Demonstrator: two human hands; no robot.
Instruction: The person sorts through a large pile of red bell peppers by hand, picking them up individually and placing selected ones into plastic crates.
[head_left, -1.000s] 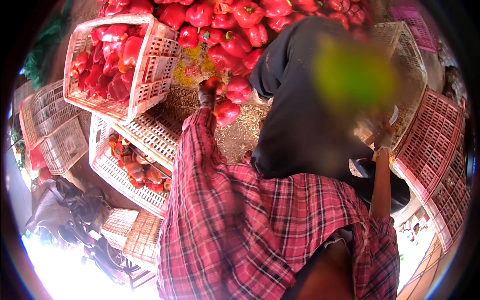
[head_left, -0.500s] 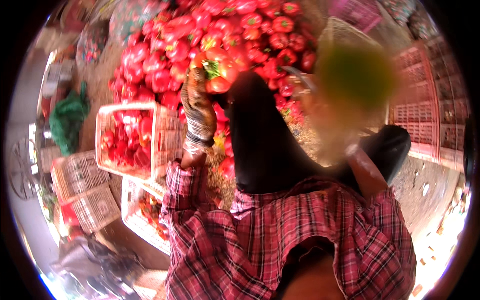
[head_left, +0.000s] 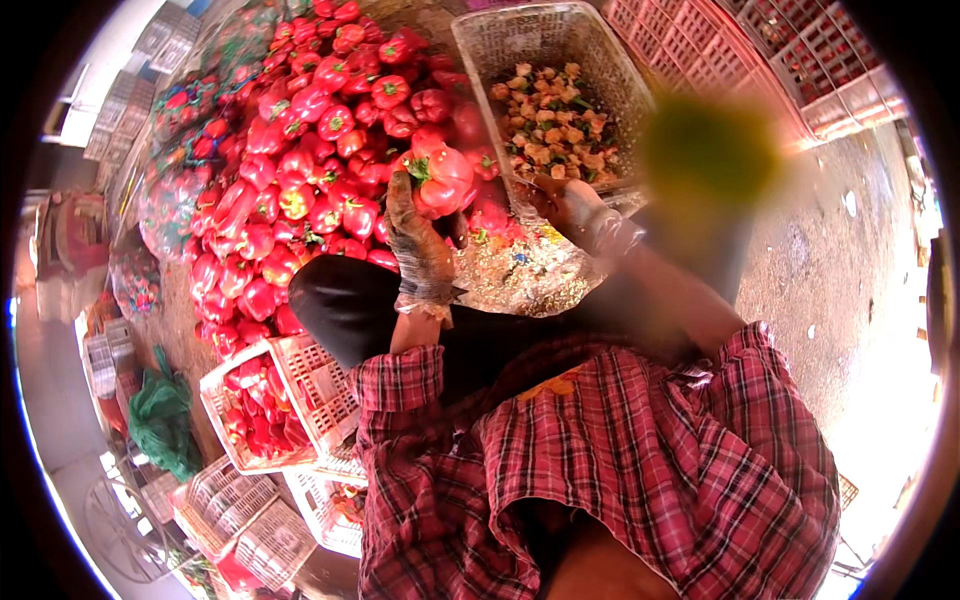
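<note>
Your gloved left hand grips a red pepper stem-up beside the scrap crate, your right hand closed, contents unclear.

Red bell pepper held up over the pile

The glossy red pepper with a green stem sits gripped in the gloved left hand, stem tilted left, above the heap of red peppers on the ground

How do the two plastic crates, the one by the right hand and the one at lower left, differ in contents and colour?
The pale crate by the right hand holds cut green-and-tan pepper stems; the pink crate at lower left holds whole red peppers. The pale crate looks partly filled, while the pink crate is tilted. Both have lattice walls.
</note>
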